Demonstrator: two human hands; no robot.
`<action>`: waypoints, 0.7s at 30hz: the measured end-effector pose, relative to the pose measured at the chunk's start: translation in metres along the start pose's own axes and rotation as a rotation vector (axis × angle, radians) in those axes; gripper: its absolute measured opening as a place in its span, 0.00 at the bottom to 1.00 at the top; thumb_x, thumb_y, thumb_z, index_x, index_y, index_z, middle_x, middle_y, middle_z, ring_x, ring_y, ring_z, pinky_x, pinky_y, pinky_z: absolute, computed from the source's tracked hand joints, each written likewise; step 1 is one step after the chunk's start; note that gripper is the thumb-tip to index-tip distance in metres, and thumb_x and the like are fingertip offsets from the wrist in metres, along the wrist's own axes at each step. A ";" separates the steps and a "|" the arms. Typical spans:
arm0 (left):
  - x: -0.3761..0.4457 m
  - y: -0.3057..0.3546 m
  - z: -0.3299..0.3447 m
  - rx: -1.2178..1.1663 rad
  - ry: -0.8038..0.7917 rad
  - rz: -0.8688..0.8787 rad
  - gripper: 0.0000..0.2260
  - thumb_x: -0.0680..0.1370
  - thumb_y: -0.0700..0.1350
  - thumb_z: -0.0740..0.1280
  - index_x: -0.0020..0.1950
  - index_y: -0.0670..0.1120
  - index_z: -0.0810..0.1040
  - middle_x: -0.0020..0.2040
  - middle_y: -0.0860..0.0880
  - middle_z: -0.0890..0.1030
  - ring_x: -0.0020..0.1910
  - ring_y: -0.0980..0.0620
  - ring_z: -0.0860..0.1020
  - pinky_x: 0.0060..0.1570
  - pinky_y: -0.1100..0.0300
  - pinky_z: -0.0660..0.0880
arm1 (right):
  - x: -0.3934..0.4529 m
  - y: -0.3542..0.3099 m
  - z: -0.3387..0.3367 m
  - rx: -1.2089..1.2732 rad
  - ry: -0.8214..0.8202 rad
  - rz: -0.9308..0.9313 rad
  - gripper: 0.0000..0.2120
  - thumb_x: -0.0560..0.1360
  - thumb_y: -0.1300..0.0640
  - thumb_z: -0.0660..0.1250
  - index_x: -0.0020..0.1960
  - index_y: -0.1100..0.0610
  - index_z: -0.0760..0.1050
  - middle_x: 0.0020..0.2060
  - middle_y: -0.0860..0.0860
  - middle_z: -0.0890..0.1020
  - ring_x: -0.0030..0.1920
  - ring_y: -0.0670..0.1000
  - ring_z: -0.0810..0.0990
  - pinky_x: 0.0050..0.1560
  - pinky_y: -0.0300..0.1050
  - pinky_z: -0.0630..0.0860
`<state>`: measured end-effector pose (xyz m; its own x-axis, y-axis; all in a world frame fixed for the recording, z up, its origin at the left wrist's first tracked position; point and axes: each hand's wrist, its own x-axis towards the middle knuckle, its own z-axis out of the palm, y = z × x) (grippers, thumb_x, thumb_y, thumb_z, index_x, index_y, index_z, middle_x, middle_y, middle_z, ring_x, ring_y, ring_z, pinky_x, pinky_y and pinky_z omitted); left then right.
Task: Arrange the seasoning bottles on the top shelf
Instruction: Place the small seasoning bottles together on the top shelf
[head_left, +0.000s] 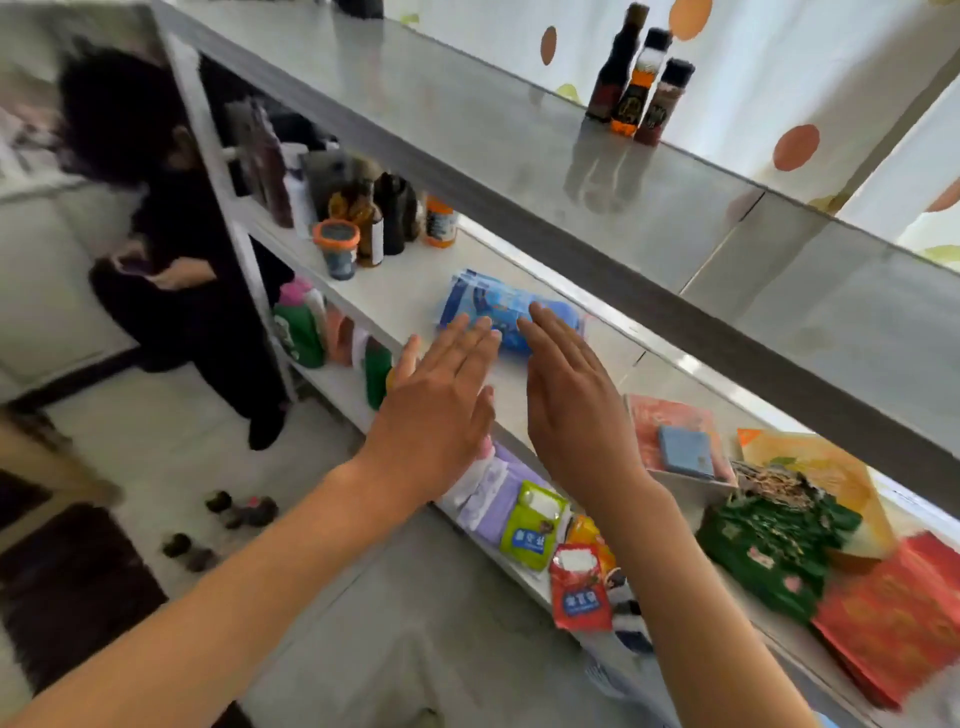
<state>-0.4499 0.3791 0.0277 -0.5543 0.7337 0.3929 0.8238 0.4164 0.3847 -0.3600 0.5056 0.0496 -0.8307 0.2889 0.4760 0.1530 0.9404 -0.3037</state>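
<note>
Both hands are empty w/ fingers flat and extended: left hand (441, 384) and right hand (566, 395) hover side by side at frame centre, just in front of the middle shelf (410, 291), fingertips over a blue pack (498, 312) lying flat. The remaining seasoning bottles (384, 218) stand upright in a cluster on that shelf, up and left of your hands, so the left hand is nearer; an orange-lidded jar (336, 248) stands at the front of the cluster. Three bottles (636, 78) already stand in a tight row at upper right on the top shelf (467, 119), and judging from this, its front edge (545, 234) overhangs the lift path, so bring each bottle out towards you before raising it.
</note>
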 end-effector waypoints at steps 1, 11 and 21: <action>-0.021 -0.011 -0.002 -0.003 -0.005 -0.043 0.25 0.78 0.49 0.52 0.74 0.42 0.67 0.74 0.45 0.68 0.75 0.47 0.63 0.71 0.39 0.59 | -0.008 -0.013 0.011 0.021 -0.029 -0.022 0.22 0.76 0.66 0.62 0.70 0.65 0.73 0.70 0.61 0.74 0.70 0.61 0.73 0.72 0.56 0.66; -0.258 -0.100 -0.063 -0.001 0.086 -0.611 0.24 0.83 0.47 0.57 0.78 0.44 0.57 0.78 0.47 0.58 0.78 0.51 0.52 0.76 0.46 0.50 | -0.071 -0.208 0.134 0.299 -0.425 -0.331 0.21 0.80 0.61 0.57 0.71 0.62 0.72 0.72 0.57 0.72 0.74 0.53 0.68 0.75 0.44 0.61; -0.462 -0.166 -0.161 0.151 0.371 -1.110 0.25 0.82 0.44 0.59 0.78 0.45 0.56 0.78 0.48 0.58 0.78 0.52 0.51 0.77 0.50 0.48 | -0.153 -0.453 0.208 0.413 -0.749 -0.734 0.24 0.82 0.54 0.50 0.75 0.59 0.68 0.75 0.55 0.68 0.77 0.53 0.64 0.77 0.48 0.61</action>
<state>-0.3502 -0.1153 -0.0832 -0.9560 -0.2612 0.1336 -0.1396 0.8056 0.5757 -0.4130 -0.0016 -0.0574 -0.7799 -0.6210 0.0789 -0.5783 0.6665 -0.4704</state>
